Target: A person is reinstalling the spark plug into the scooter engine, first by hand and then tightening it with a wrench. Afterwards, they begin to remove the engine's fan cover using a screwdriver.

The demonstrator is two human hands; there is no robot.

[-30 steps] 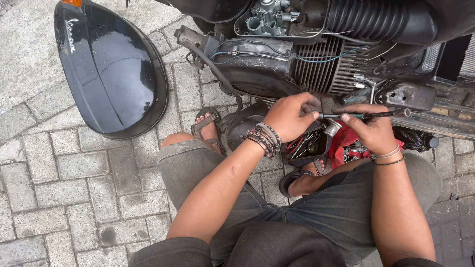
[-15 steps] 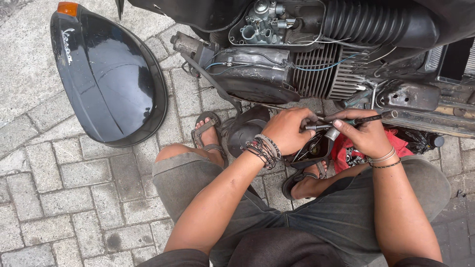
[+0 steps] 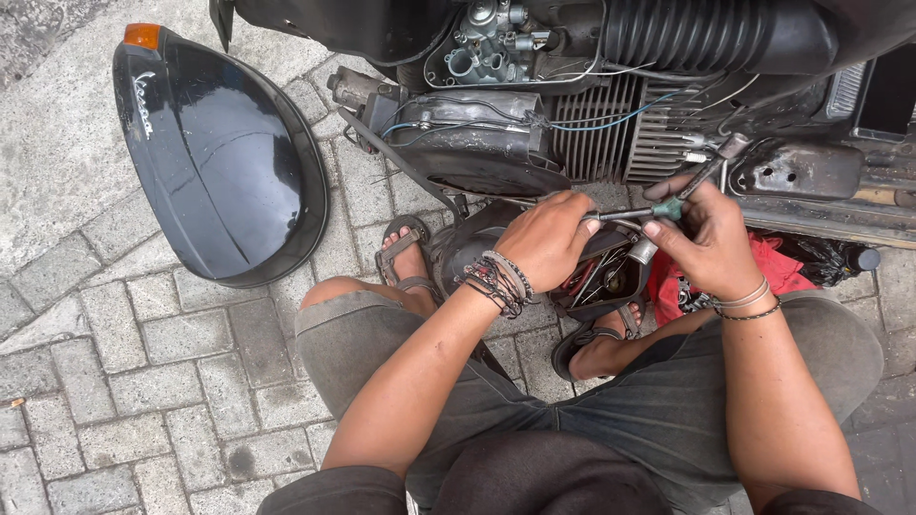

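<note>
I squat on paving stones beside an exposed scooter engine point(image 3: 534, 133). My left hand point(image 3: 544, 238), with several beaded bracelets on the wrist, grips the shaft end of a thin metal tool. My right hand point(image 3: 708, 238) holds the same tool, a screwdriver with a green collar point(image 3: 668, 208), pinched at its handle side just below the engine's cooling fins point(image 3: 611, 129). Both hands hover over an open dark container of tools and parts point(image 3: 596, 272) between my sandalled feet.
A detached glossy black scooter side panel point(image 3: 215, 157) with an orange lens lies on the paving to the left. A red rag point(image 3: 778, 267) sits under my right wrist. The carburettor point(image 3: 487, 43) and a black ribbed hose point(image 3: 687, 33) sit above the engine.
The view has tilted so the engine and panel sit lower in frame. Both hands stay together on the tool; my right hand has shifted slightly up toward the cooling fins.
</note>
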